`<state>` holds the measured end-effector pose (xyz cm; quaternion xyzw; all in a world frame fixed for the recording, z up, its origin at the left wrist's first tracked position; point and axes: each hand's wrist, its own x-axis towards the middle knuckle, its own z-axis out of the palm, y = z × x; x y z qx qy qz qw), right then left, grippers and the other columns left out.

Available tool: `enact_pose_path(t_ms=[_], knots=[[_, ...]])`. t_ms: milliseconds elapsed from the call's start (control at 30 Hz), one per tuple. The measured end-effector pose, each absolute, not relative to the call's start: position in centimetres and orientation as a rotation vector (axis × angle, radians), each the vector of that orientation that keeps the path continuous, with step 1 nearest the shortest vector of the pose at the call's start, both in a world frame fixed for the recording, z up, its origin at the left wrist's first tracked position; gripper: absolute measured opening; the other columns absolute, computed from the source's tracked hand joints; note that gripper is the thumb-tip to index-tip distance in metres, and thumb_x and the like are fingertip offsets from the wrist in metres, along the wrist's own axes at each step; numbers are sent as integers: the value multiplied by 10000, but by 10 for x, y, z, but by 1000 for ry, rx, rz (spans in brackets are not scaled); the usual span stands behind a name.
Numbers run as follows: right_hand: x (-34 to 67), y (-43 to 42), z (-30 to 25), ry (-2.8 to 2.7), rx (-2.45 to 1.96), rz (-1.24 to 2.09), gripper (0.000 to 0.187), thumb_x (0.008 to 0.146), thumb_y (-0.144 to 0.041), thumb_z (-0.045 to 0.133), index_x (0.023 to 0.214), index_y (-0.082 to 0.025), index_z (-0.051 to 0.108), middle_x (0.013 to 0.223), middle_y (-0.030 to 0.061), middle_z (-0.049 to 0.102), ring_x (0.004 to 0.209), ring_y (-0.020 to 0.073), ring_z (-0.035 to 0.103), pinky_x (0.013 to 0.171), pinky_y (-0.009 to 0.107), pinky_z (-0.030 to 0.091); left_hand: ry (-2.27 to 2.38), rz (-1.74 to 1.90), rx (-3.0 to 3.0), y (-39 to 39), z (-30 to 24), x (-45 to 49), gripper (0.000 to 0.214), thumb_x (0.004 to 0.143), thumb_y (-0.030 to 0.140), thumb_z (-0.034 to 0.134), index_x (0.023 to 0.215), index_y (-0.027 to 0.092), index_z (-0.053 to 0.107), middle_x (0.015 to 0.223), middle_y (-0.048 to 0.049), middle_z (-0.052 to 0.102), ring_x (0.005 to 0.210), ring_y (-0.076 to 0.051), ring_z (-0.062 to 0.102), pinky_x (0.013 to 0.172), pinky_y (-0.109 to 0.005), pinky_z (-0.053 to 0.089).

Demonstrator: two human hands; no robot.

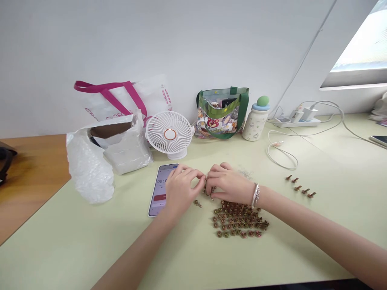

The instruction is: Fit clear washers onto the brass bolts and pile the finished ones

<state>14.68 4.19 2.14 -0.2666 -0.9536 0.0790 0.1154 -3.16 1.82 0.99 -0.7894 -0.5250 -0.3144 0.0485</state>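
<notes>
My left hand (pixel 183 187) lies partly over a phone (pixel 157 197) showing a timer. Its thumb and index finger are pinched together, and whatever is between them is too small to make out. My right hand (pixel 228 183), with a bracelet at the wrist, curls its fingers over a small cluster of brass-coloured bolts (pixel 208 193); its fingertips meet the left hand's, and what they grip is hidden. Rows of flanged bolts (pixel 238 223) stand below my right hand. One or two loose bolts (pixel 197 204) lie between the hands.
Several bolts (pixel 298 188) lie apart on the right. Small clear pieces (pixel 246 174) sit behind my right hand. Along the back are a torn white plastic bag (pixel 90 169), a fan (pixel 169 135), a green-handled bag (pixel 222 117), a bottle (pixel 255 123) and a power strip (pixel 298 122) with cables.
</notes>
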Motion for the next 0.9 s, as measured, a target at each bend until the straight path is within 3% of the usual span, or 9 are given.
enact_pose_path(t_ms=[233,367,567,900], knots=[[179,28,23,-2475,-928,504,56,852,-246,503,875,-206,533,890,19,630,872,161,543,828,327,319,-1635,-987,-2784,6,11,-18,139,846,330,504,783,253,601,790,65,665,812,-159,527,717,-307,393],[181,18,15,-2449,-908,454,25,867,-211,478,868,-202,501,862,2,622,799,130,562,833,317,326,-1698,-988,-2859,1,9,-11,148,797,388,566,762,245,582,757,62,647,790,-161,531,700,-299,404],[173,8,11,-2381,-939,282,47,852,-173,469,875,-205,495,869,36,609,849,168,539,791,321,358,-1761,-1112,-2946,0,6,-10,84,819,311,539,799,230,547,778,41,604,811,-150,536,704,-277,419],[172,3,8,-2166,-1210,541,48,839,-285,516,825,-239,523,874,-15,636,880,171,536,891,401,303,-1783,-1308,-2898,-1,6,-8,71,818,252,538,866,239,588,833,27,607,853,-148,551,762,-283,442]])
